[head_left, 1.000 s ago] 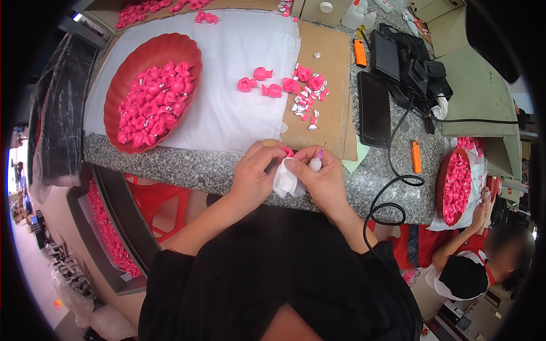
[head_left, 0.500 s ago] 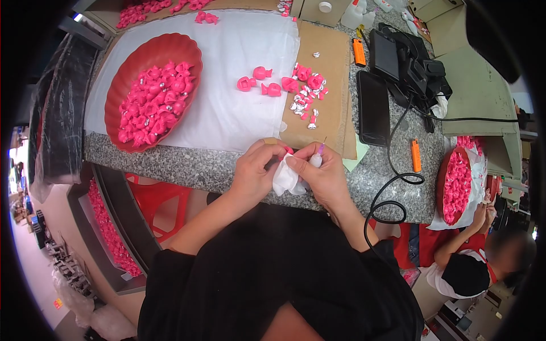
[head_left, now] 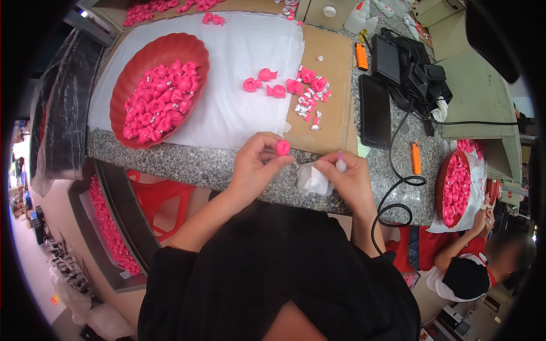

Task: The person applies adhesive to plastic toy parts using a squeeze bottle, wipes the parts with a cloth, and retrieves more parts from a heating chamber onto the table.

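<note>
Hands (head_left: 253, 167) above speckled worktop (head_left: 182, 163), cabinet (head_left: 483, 99) beyond.

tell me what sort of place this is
Probably a workshop or factory handling small parts: a red bowl heaped with pink pieces, more lying loose on cardboard, and another person beside a second filled bowl.

own hands (head_left: 250, 170) (head_left: 351, 179): 2 | held pink piece (head_left: 282, 148): 1 | held white cloth (head_left: 311, 181): 1 | red bowls (head_left: 165, 48) (head_left: 441, 190): 2

In my head view, the left hand (head_left: 257, 166) pinches a pink piece (head_left: 282, 148); the right hand (head_left: 351, 181) holds a cloth (head_left: 311, 181) and bottle (head_left: 340, 165). I see more pink pieces (head_left: 162, 103) heaped in a bowl (head_left: 127, 80).
</note>
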Demonstrator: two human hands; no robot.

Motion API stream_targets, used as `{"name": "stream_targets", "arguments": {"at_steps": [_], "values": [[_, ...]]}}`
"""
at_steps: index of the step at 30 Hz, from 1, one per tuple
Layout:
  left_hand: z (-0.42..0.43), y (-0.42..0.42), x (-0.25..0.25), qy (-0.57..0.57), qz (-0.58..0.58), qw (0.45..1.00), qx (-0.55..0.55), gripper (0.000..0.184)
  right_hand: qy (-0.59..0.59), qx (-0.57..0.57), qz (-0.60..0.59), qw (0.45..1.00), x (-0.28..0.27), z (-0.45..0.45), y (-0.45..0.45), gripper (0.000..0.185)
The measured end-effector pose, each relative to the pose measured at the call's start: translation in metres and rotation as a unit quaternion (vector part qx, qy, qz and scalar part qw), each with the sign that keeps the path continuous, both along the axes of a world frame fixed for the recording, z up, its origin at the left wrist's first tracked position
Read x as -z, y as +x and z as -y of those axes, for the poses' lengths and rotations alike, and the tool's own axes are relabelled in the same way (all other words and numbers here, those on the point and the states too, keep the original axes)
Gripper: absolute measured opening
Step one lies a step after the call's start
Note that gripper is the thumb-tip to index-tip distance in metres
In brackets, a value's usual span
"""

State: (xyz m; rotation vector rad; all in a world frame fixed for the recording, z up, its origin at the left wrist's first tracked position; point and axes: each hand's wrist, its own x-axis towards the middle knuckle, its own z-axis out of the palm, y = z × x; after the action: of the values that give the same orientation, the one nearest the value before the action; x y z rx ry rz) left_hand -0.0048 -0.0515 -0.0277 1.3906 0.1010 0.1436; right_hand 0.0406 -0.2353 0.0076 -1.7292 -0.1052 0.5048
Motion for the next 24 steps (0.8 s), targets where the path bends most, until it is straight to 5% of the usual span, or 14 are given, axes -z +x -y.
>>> {"name": "stream_targets", "arguments": {"at_steps": [1, 3, 4, 6, 15, 22, 24], "values": [[0.000, 0.000, -0.001, -0.010, -0.018, 1.000, 0.009, 0.022, 0.000, 0.003, 0.003, 1.000, -0.001, 0.000, 0.003, 0.014], [-0.001, -0.001, -0.006, -0.058, -0.022, 0.998, 0.021, 0.021, -0.178, -0.027, 0.310, 0.934, -0.006, 0.001, 0.012, 0.017], [-0.002, -0.001, -0.009, -0.105, -0.030, 0.994, 0.031, 0.021, -0.180, -0.023, 0.314, 0.932, -0.007, 0.001, 0.014, 0.017], [-0.004, -0.001, -0.010, -0.114, -0.009, 0.993, 0.035, 0.020, -0.083, 0.085, 0.124, 0.985, -0.008, -0.001, 0.019, 0.018], [-0.005, -0.009, -0.004, -0.122, 0.006, 0.992, 0.031, 0.018, -0.383, 0.049, 0.184, 0.904, -0.002, -0.038, 0.038, 0.029], [-0.010, -0.008, -0.018, -0.146, -0.049, 0.988, 0.034, 0.028, -0.392, 0.009, 0.225, 0.892, -0.005, -0.053, 0.038, 0.025], [-0.012, -0.007, -0.013, -0.145, -0.034, 0.988, 0.043, 0.029, -0.303, 0.017, 0.357, 0.884, 0.001, -0.053, 0.031, 0.020]]}}
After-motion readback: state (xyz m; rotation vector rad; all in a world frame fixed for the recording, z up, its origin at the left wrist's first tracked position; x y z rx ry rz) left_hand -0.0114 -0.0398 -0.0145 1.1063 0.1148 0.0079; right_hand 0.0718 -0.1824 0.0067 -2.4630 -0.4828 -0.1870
